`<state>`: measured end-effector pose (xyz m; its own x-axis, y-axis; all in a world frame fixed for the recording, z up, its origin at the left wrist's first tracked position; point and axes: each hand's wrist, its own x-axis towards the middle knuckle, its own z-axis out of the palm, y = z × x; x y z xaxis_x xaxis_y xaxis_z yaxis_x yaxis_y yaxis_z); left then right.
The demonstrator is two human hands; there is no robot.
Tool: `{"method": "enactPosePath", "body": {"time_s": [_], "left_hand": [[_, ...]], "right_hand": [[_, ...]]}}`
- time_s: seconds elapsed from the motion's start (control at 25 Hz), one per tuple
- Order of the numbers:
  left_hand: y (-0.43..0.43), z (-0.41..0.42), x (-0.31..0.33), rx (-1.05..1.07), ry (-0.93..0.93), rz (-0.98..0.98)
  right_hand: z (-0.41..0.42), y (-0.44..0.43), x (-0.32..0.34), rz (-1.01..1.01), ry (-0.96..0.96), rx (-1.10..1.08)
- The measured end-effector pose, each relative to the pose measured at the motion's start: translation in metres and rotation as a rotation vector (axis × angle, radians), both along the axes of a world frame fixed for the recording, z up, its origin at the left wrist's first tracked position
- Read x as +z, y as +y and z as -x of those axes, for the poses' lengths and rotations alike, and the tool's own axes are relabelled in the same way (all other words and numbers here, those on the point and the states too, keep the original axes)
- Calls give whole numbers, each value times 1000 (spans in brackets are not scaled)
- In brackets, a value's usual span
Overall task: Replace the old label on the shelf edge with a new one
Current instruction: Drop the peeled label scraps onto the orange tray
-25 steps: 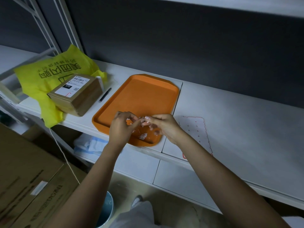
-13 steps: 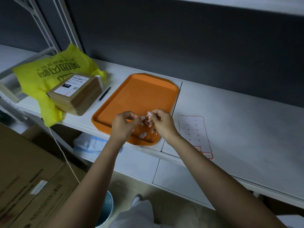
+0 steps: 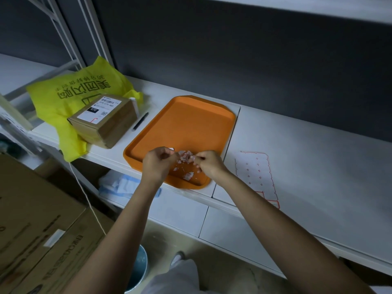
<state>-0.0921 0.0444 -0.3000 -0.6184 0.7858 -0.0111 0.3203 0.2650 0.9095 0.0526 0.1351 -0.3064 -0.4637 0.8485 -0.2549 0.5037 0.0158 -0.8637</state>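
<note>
Both my hands hover over the near end of an orange tray [image 3: 191, 122] on the white shelf [image 3: 307, 158]. My left hand [image 3: 158, 165] pinches a small white label piece [image 3: 171, 148] at its fingertips. My right hand [image 3: 210, 165] is closed, its fingertips pinched at pink-and-white label scraps [image 3: 185, 157]. More scraps [image 3: 188, 175] lie in the tray below the hands. A label sheet [image 3: 257, 177] with red outlines lies flat on the shelf, right of the tray. The shelf's front edge [image 3: 224, 205] runs beneath my forearms.
A cardboard parcel [image 3: 104, 119] sits on a yellow bag [image 3: 70, 92] left of the tray, a black pen [image 3: 140, 121] between them. Large cardboard boxes [image 3: 36, 230] stand at lower left. A blue bin [image 3: 139, 268] is on the floor. A white cord [image 3: 87, 200] hangs down.
My hands, pinched together a second ago, have drawn slightly apart over the tray. More small scraps now show between them.
</note>
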Motion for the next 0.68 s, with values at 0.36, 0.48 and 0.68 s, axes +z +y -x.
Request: {"method": "enactPosePath", "body": {"time_s": [0.36, 0.48, 0.68], "left_hand": [[-8, 7, -2, 29, -22, 7], [-7, 6, -3, 21, -21, 16], [-7, 1, -4, 19, -29, 26]], "right_hand": [[12, 11, -2, -96, -43, -82], [14, 12, -2, -58, -1, -37], [14, 12, 0, -102, -12, 53]]}}
